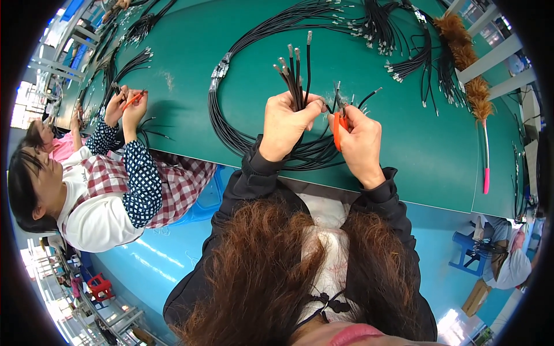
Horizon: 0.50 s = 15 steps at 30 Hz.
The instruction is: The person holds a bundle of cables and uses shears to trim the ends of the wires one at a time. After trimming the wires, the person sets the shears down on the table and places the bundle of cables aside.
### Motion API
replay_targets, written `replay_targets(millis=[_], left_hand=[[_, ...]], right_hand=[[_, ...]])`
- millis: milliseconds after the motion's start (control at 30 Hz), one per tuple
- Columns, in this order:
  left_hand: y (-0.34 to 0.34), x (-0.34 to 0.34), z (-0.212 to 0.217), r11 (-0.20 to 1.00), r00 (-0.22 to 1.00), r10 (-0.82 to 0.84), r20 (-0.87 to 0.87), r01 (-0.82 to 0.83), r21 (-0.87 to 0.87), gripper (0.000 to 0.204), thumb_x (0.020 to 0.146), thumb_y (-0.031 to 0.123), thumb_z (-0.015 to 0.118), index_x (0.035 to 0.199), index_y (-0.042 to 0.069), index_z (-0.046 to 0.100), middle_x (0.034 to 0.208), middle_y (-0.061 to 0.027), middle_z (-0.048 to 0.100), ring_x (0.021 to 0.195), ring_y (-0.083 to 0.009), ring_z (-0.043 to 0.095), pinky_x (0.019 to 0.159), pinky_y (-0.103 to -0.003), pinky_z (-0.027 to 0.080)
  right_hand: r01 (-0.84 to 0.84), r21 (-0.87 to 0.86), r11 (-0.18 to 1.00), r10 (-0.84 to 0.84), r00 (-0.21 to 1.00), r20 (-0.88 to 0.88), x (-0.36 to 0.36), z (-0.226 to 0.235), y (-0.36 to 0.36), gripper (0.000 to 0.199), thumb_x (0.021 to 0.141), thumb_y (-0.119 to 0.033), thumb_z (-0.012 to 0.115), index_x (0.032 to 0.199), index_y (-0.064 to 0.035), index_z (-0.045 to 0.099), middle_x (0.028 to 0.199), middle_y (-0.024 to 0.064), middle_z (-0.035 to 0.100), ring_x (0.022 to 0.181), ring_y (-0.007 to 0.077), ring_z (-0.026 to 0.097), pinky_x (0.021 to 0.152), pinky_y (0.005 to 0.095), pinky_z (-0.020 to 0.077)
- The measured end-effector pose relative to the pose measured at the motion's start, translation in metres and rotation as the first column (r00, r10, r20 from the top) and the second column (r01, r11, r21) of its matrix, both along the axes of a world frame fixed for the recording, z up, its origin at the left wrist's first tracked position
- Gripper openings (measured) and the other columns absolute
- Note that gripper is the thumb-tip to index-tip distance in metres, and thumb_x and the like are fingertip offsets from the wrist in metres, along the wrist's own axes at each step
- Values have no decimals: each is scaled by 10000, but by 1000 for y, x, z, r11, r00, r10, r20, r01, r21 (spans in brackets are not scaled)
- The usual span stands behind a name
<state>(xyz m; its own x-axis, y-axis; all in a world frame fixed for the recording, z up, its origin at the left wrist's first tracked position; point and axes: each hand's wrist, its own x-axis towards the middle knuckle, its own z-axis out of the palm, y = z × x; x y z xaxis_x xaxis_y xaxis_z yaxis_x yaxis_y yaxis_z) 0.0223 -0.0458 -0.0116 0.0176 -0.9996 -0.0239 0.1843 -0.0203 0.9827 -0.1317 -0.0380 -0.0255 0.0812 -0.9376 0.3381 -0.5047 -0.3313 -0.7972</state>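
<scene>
Left hand (284, 124): I gripped a bundle of black cables (295, 72) upright, fist closed.
Right hand (359, 141): closed on orange cutters (337, 130).
Table (190, 75): green, cable-strewn.
Floor (144, 259): blue.

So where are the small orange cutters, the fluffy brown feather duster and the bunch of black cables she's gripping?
small orange cutters (337, 131), head view, handle.
fluffy brown feather duster (468, 75), head view, feathers.
bunch of black cables (295, 75), head view, upright ends.

Cable loops (242, 138) around bare table (415, 144)
</scene>
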Motion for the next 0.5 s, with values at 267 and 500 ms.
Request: replay_targets(millis=[267, 500], left_hand=[[1, -2, -5, 1000, 995, 3, -100, -4, -6, 94, 826, 21, 602, 891, -46, 615, 755, -63, 626, 515, -44, 433, 480, -198, 341], [1, -3, -2, 1000, 981, -24, -193, 21, -17, 134, 836, 45, 616, 940, -40, 606, 770, -52, 613, 521, -41, 421, 480, -198, 332]], right_hand=[[-163, 237, 958, 70, 931, 358, 1, 0, 0, 180, 846, -137, 657, 736, -26, 568, 549, -11, 532, 424, 47, 434, 384, 191, 311], [-370, 430, 824, -31, 727, 686, -3, 10, -2, 131, 847, -126, 653, 786, -25, 598, 542, -4, 529, 411, 49, 452, 370, 180, 330]])
